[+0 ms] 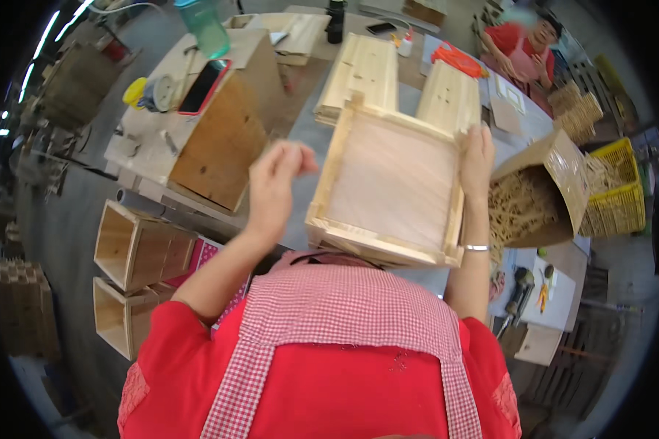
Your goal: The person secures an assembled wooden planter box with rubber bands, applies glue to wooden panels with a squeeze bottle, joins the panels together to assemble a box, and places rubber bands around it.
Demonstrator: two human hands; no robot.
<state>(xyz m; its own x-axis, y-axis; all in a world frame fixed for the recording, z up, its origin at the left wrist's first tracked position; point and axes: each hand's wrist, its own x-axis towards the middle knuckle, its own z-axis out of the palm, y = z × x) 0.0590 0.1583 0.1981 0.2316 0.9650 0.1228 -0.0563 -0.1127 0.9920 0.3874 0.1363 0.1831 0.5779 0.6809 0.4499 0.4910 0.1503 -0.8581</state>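
A pale wooden box (pixel 395 183) rests in front of me, tilted a little, with a flat panel framed by raised strips facing up. My right hand (pixel 477 157) is closed around its right edge near the far corner. Off the box's left side hovers my left hand (pixel 274 186), apart from it. Its fingers are curled in and slightly blurred, and whatever they may hold is hidden. Beyond the box lie light wooden boards in two stacks, a left stack (pixel 362 73) and a right stack (pixel 449 96).
Left, a wooden stand (pixel 223 143) bears a phone (pixel 203 86), a hammer (pixel 187 69) and a green bottle (pixel 201 29). Right, a carton (pixel 564 183) of small wooden pieces lies beside a yellow crate (pixel 622 186) and a power tool (pixel 518 293). Open boxes (pixel 143 252) stand lower left; a co-worker (pixel 523 51) sits across.
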